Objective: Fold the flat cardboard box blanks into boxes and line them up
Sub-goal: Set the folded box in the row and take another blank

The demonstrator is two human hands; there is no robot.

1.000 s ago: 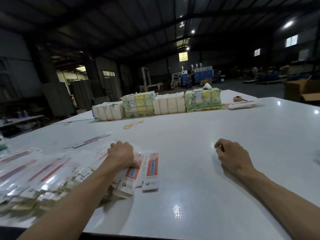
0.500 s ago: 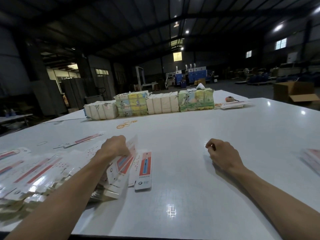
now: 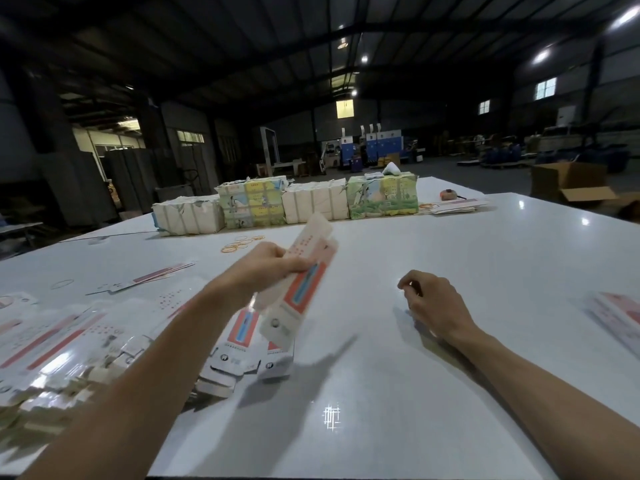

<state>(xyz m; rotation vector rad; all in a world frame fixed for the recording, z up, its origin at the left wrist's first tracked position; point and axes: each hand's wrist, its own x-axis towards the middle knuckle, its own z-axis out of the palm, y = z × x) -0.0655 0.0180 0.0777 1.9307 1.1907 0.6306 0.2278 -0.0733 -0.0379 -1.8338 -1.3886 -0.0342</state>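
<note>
Two hands are in view above the white counter. The left hand grips a few flat box blanks, fingers wrapped round their middle, holding them tilted in the air with the lower ends above the pile; the exact count cannot be told. The right hand rests on the counter with fingers curled in and nothing visibly held.

Under the left forearm lies a loose pile of blanks, spread to the left edge. One stray blank lies beyond it. Rubber bands sit farther back, in front of a row of wrapped bundles. Another stack shows at the right edge. An open brown carton stands off the counter.

Compared with half a second ago, the left hand has risen from the pile with the blanks; the right hand has stayed in place.
</note>
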